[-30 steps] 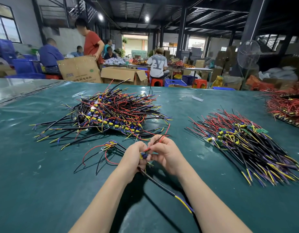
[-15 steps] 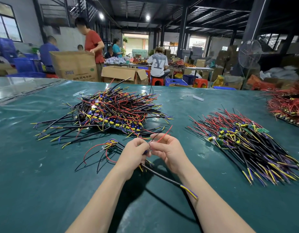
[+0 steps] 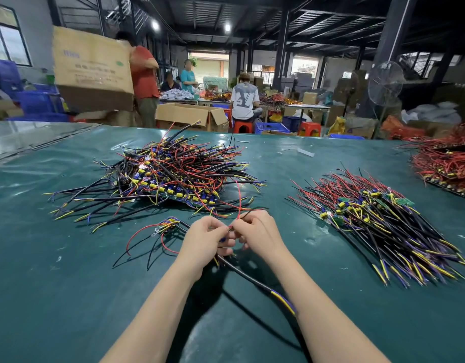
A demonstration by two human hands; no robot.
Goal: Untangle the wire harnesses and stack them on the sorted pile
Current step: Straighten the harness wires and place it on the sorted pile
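One wire harness [image 3: 255,280] is held above the green table [image 3: 69,297] between both hands, its thick black cable with yellow and purple ends trailing toward me. My left hand [image 3: 205,244] grips the harness body. My right hand [image 3: 257,231] pinches its thin red wire, which curves up and away. A tangled heap of harnesses [image 3: 173,176] lies behind my hands at centre left. The sorted pile [image 3: 378,221] lies to the right, wires fanned in one direction. A loose harness [image 3: 160,231] lies flat on the table just left of my left hand.
A mass of red wires [image 3: 446,163] sits at the table's far right edge. Beyond the table a person carries a large cardboard box [image 3: 92,69]; others sit at benches among open boxes [image 3: 192,116], blue crates and a standing fan [image 3: 385,82].
My hands have risen slightly with the harness and the red wire is pulled out longer. In the background the person has lifted the cardboard box.
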